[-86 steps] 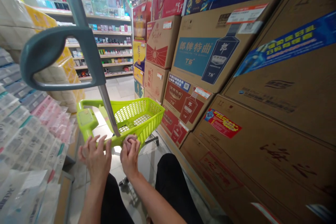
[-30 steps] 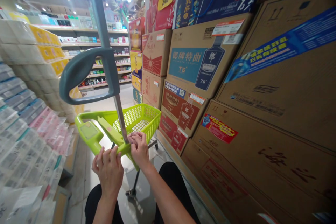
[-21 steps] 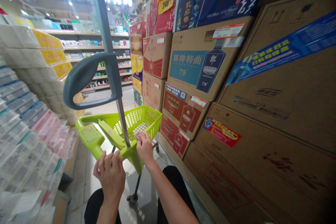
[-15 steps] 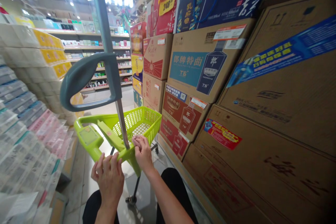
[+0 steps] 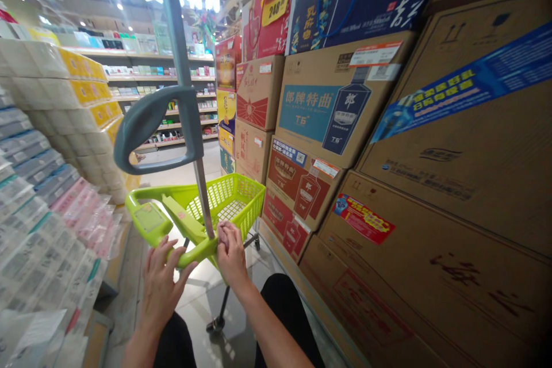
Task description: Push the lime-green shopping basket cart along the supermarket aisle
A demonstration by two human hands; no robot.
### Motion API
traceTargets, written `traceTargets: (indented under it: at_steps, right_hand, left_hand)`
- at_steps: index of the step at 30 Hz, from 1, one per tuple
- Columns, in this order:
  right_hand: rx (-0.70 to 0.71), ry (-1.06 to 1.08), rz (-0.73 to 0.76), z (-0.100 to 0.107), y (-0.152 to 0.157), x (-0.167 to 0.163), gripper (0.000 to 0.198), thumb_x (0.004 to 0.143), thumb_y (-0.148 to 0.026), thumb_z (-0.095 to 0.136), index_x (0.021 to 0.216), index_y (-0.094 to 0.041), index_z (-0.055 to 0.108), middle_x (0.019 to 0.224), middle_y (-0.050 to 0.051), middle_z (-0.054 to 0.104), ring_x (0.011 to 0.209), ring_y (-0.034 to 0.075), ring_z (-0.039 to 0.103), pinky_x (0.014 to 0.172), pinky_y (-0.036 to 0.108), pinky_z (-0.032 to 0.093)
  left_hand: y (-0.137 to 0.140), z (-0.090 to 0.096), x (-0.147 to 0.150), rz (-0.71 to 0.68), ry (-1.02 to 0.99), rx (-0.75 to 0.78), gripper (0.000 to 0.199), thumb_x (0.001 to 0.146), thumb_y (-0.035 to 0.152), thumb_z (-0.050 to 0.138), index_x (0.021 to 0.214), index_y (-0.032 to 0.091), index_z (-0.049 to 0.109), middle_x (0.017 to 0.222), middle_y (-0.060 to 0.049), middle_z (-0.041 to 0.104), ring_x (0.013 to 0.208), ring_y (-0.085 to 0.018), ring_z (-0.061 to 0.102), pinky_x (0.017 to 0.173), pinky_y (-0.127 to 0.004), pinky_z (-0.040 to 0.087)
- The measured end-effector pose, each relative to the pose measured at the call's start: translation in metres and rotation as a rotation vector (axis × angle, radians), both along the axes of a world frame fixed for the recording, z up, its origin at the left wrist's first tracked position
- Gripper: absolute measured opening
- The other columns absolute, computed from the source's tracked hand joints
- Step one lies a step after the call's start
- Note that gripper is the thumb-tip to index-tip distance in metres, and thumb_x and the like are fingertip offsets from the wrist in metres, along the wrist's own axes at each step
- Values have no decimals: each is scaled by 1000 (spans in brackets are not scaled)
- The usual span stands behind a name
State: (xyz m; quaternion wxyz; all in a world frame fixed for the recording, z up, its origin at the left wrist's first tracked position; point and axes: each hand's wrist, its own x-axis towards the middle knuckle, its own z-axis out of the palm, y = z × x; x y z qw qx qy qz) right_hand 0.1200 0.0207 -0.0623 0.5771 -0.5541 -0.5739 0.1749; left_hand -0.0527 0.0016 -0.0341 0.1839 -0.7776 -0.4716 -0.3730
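Observation:
A lime-green shopping cart [image 5: 248,211] with a lattice basket stands in front of me. My right hand [image 5: 233,253] is closed around a small crumpled pinkish cloth [image 5: 222,231], pressed against the cart's near rim beside a metal pole. My left hand [image 5: 163,282] is at the near green bar [image 5: 196,254], left of the pole, fingers apart and curved over it; whether it bears on the bar I cannot tell. The pole [image 5: 202,192] rises from the rim and carries a grey loop handle [image 5: 127,141], with a thick grey shaft going up out of view.
Stacked cardboard cartons [image 5: 328,103] line the right side closely. On the left are packs of tissue rolls [image 5: 47,89] and piled plastic-wrapped packs [image 5: 56,253]. Product shelves [image 5: 146,77] stand at the back. A cart caster [image 5: 215,325] rests on the floor between my knees.
My left hand has shifted left along the bar, and its fingers have spread. The loop handle appears slightly further right. My right hand stays at the rim with the cloth.

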Motion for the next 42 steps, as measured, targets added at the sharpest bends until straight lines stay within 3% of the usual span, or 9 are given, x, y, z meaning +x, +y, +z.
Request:
traceTargets:
  at_steps: [3,9,13,17,24,30,33,38,42]
  right_hand:
    - [-2,54,28,12,-18,-13,43,81,-11,46,123,-18,55,127,12,53,130,21,45,113,40,34]
    - [53,152,23,61,-28,-25,41,85,-21,51,125,-20,50,125,10,56,123,21,52,107,38,41]
    - [94,142,-14,58,-16,-17,42,87,-25,50,129,-19,45,133,12,53,128,21,49,107,39,39]
    - [-1,174,-37,44,-10,-1,37,89,-29,47,125,-19,46,127,13,59,120,23,56,100,40,45]
    - [126,189,-124,89,-8,21,34,87,-27,49,121,-21,50,126,9,60,119,21,56,101,37,43]
    - [86,49,-129,56,-25,42,27,86,-23,47,111,-21,55,117,10,62,116,23,56,100,40,44]
    - [74,-47,-115,43,-45,52,29,80,-12,45,102,-22,61,122,10,57,120,22,53,104,39,42]
    - [47,-295,204,55,-64,53,42,71,-1,41,97,-24,63,120,4,57,114,18,57,99,30,46]
    - [-18,-500,205,69,-53,58,37,76,-2,46,97,-26,66,120,4,53,103,15,61,88,27,51]
  left_hand:
    - [11,-1,-12,-60,20,-30,26,87,41,57,103,20,59,114,-11,59,125,-28,48,109,-47,35]
    - [9,-6,2,18,88,-7,28,89,38,52,107,18,58,112,-12,58,122,-29,47,107,-49,36]
    - [0,-6,19,95,112,7,26,89,35,53,106,18,60,112,-12,58,121,-30,48,106,-48,36]
    - [-9,-8,38,145,106,39,29,86,38,58,106,18,62,112,-12,59,118,-29,50,105,-47,37]
    - [-26,-3,78,183,81,65,34,85,42,59,107,16,64,108,-14,61,116,-29,52,104,-47,37]
    - [-16,1,50,-74,146,7,39,85,45,60,115,21,60,116,-10,64,114,-24,55,104,-41,35]
    - [-7,-4,34,-77,133,19,49,82,53,60,117,20,57,125,-13,60,127,-28,48,110,-44,28]
    - [-6,-12,36,-32,106,-12,47,83,49,60,119,19,56,124,-12,61,129,-28,47,113,-46,24]
    - [-9,-13,41,-17,115,-10,47,83,51,60,117,19,58,122,-12,62,128,-28,48,113,-46,24]
